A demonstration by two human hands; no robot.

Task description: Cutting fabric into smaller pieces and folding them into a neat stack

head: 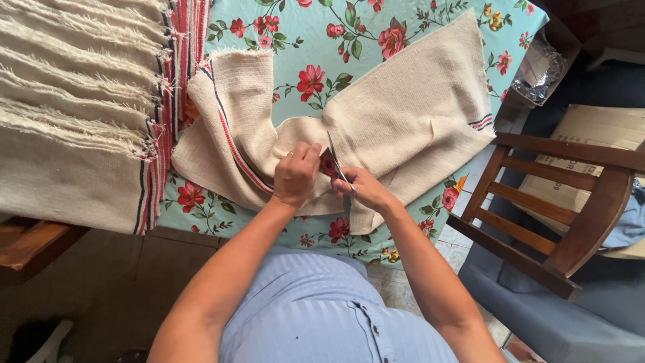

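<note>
Head view: left hand point(294, 176) pinches cream cloth point(403, 107); right hand point(363, 190) apparently grips scissors point(336, 163).

This looks like a home used for sewing work: a bench under a flowered cloth point(416, 17), a tall stack of folded woven towels point(74, 107), a wooden chair point(571, 202), a cardboard box point(598, 134) and a tiled floor point(463, 242).

1. Both bare arms reach out from the near side and come close together in the middle.
2. The left hand point(294, 173) is curled up, with the thumb and fingers pinched tight.
3. The right hand point(363, 190) is closed too, just beside the left hand.
</note>
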